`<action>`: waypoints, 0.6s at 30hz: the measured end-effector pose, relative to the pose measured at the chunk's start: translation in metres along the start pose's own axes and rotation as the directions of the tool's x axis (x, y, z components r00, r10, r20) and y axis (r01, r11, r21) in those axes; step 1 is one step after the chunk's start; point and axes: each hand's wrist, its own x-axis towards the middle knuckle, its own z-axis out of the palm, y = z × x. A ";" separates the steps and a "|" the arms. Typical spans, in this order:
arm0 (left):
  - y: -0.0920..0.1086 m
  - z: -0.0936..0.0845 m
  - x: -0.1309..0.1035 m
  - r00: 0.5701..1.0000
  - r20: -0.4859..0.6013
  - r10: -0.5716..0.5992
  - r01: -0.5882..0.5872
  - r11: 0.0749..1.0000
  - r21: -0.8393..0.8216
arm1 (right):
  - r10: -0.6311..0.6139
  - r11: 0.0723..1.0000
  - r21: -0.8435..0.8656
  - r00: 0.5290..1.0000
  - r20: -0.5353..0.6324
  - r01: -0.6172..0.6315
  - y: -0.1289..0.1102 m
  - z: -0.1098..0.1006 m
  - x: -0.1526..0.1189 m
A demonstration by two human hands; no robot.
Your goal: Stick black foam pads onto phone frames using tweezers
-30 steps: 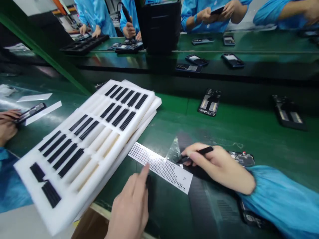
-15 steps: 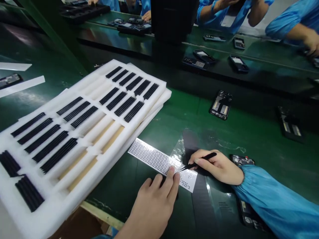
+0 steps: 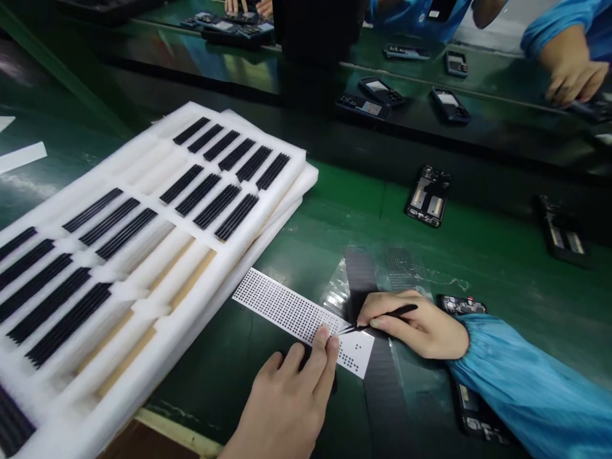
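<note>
A white sheet of small black dot stickers [image 3: 282,305] lies aslant on the green bench, its right end sparsely filled. My left hand [image 3: 291,395] presses its fingertips on the sheet's near edge, fingers extended and partly spread. Something dark shows beneath them, too hidden to name. My right hand [image 3: 414,324] pinches black tweezers [image 3: 356,328], whose tips meet the sheet just beside my left fingertips. Strips of dark and clear film [image 3: 361,274] lie behind and under my right hand. Partly covered by my right forearm is an opened phone body [image 3: 478,414].
White foam trays [image 3: 268,223] with slots of thin black parts [image 3: 229,207] are stacked at left. Further phone bodies [image 3: 428,196] lie at right on the bench. Across a raised ledge are more phones [image 3: 449,105] and co-workers' hands [image 3: 574,76] in blue sleeves.
The view has shifted, so the trays sit lower and further left. The tweezers stay by my left fingertips on the sheet. A co-worker's hand at far right has moved.
</note>
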 end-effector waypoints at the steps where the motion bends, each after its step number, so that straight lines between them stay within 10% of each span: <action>1: 0.001 -0.001 0.000 1.000 -0.005 -0.002 0.002 1.000 0.003 | 0.003 1.000 -0.011 1.000 0.006 -0.003 -0.002 -0.001 0.001; 13: -0.002 0.001 0.000 1.000 -0.021 -0.022 0.021 0.998 -0.060 | -0.144 0.989 -0.013 0.989 0.017 0.144 -0.011 0.006 -0.003; 18: -0.009 -0.002 -0.008 0.965 -0.195 -0.176 0.113 0.948 -0.299 | 0.016 0.998 -0.054 0.934 -0.356 -0.038 -0.009 -0.027 -0.046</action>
